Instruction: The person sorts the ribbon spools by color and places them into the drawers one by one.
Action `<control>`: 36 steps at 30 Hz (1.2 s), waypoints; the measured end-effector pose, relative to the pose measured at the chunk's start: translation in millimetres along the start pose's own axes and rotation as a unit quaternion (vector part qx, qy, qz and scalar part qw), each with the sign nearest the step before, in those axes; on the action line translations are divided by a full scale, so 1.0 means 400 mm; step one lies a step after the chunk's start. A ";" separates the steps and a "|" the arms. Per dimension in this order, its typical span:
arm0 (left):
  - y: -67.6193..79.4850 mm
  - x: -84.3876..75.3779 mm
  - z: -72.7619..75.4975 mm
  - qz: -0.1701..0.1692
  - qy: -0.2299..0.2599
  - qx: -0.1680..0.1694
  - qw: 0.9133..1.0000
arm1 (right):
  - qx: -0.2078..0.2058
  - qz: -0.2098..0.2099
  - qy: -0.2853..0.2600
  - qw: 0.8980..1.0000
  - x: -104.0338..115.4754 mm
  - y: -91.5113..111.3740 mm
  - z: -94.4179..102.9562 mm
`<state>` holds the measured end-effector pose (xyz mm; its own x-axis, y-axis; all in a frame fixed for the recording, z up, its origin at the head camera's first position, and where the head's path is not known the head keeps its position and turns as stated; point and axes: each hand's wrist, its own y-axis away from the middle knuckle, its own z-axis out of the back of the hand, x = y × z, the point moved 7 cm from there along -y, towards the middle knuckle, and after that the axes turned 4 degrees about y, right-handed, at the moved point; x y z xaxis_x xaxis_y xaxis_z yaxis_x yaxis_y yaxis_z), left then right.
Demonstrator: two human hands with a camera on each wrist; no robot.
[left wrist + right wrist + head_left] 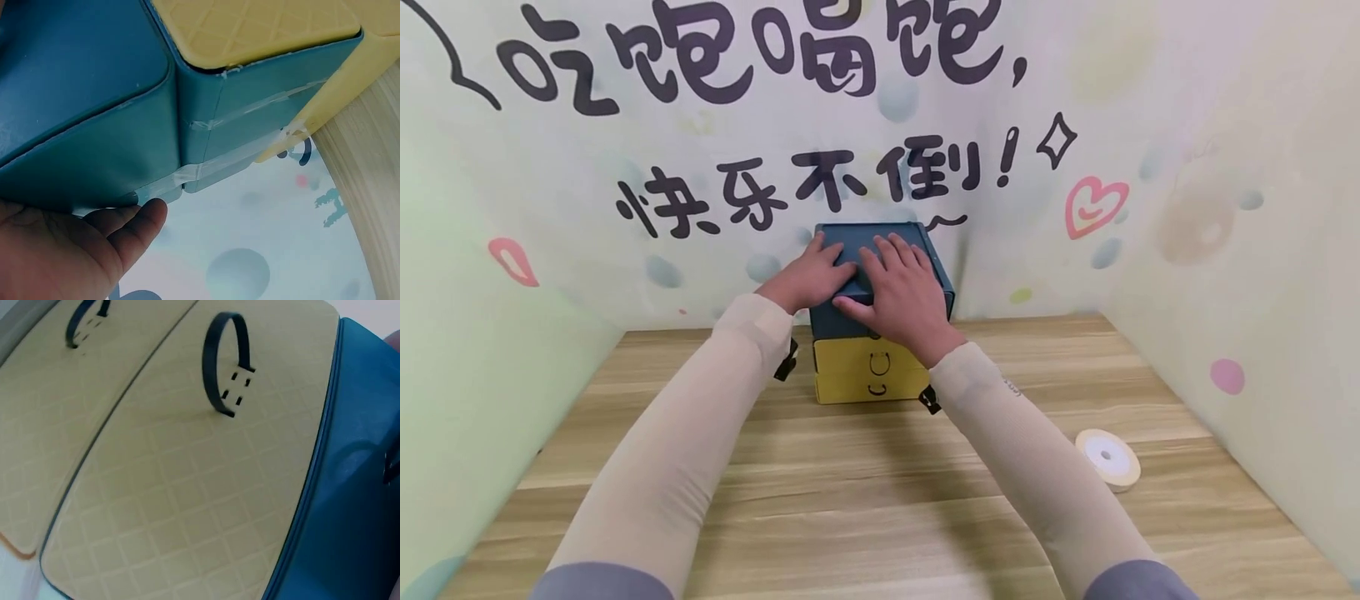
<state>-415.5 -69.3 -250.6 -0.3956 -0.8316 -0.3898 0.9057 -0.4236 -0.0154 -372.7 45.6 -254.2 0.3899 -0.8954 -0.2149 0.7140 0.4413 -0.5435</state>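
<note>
A blue and yellow drawer box stands against the back wall, its lower fronts yellow with black loop handles and a quilted pattern. My left hand rests on the left part of the blue top, fingers spread. In the left wrist view its fingers lie at the edge of the blue side, where a strip of clear tape runs across the units. My right hand lies on the right part of the top with fingers stretched forward and thumb toward the left. Only slivers of it show in the right wrist view.
A flat white roll with a cream rim lies on the right of the wooden table. Printed wall sheets stand behind and at both sides. A small black piece hangs by each wrist.
</note>
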 end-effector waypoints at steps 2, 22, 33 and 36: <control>-0.003 -0.002 0.000 -0.009 -0.015 0.002 1.000 | -0.002 -0.003 -0.003 1.000 -0.002 -0.001 0.001; 0.006 0.043 -0.017 0.067 0.095 -0.013 0.993 | -0.201 -0.025 -0.339 0.919 -0.050 0.136 0.087; 0.005 0.032 -0.011 0.060 0.100 -0.021 0.993 | -0.152 -0.110 -0.522 0.832 -0.106 0.239 0.066; 0.006 0.032 -0.007 0.061 0.098 -0.020 0.993 | -0.121 -0.142 -0.572 0.799 -0.112 0.253 0.037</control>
<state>-417.9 -79.9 -258.2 -0.2490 -0.7884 -0.5626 0.9520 -0.3060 0.0075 -309.1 131.1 -287.7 0.6072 -0.2571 0.7518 0.7888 0.0811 -0.6093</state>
